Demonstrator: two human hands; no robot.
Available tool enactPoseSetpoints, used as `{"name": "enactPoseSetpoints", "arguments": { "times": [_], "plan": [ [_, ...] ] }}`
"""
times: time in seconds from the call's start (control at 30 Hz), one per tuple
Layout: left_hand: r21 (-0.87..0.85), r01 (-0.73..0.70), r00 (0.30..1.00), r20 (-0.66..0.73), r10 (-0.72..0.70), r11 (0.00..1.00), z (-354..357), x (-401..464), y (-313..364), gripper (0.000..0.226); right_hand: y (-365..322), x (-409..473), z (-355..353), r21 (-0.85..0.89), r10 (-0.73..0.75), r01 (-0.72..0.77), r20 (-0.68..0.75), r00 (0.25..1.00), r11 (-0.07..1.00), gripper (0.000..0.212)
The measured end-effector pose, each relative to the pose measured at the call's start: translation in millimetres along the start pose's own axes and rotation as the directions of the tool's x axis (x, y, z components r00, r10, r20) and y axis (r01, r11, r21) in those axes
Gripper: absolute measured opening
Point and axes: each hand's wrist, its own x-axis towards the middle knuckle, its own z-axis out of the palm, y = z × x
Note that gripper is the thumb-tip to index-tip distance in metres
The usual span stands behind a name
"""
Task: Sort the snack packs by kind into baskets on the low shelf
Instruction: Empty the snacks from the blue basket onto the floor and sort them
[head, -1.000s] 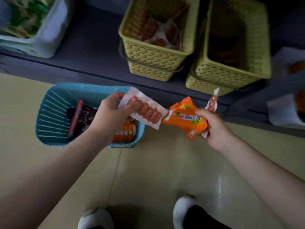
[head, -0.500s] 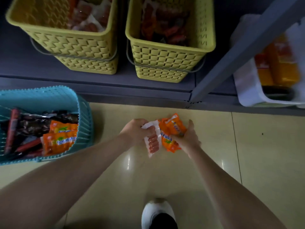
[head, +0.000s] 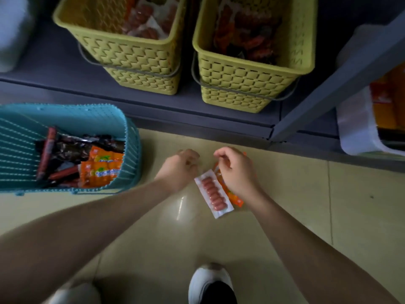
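Observation:
My right hand is over two snack packs, its fingers curled. One is a white pack of small sausages and under it is an orange pack; both stick out from beneath the palm, just above the floor. To its left, my left hand is loosely curled and holds nothing. A blue basket on the floor at left holds dark, red and orange packs. On the low shelf stand two yellow baskets: the left one with white sausage packs, the right one with dark red packs.
A grey shelf post slants down at right. Beyond it a white bin holds orange goods. Another white container sits at the far left of the shelf. My shoes are on the tiled floor below.
My left hand has let go of the white sausage pack, which is now with the orange pack under my right hand. The hands have drawn slightly apart.

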Motion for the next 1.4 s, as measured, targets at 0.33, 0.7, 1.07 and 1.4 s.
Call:
{"name": "enactPoseSetpoints", "arguments": {
  "times": [0.33,0.7,1.07,1.4],
  "plan": [
    [0.042,0.016,0.947,-0.322,-0.002,0.999,-157.9,-55.3,-84.9,0.014,-130.6,16.5,67.2,0.305,-0.166,0.090,0.234,0.958,0.948,0.027],
    [0.766,-0.057,0.969,0.198,-0.150,0.641,-152.4,1.9,-149.5,0.051,-158.7,21.2,88.9,0.086,-0.148,0.131,0.245,0.958,0.988,0.022],
    [0.309,0.243,0.901,-0.423,-0.096,0.919,-236.7,-69.0,-182.0,0.038,-180.5,56.0,195.2,-0.532,0.007,0.293,0.490,0.872,0.794,0.031],
    [-0.639,0.049,0.856,-0.369,-0.362,0.767,-243.4,-91.3,-174.7,0.014,-159.4,76.6,230.5,-0.605,0.268,0.150,0.545,0.795,0.782,0.044]
  ]
}}
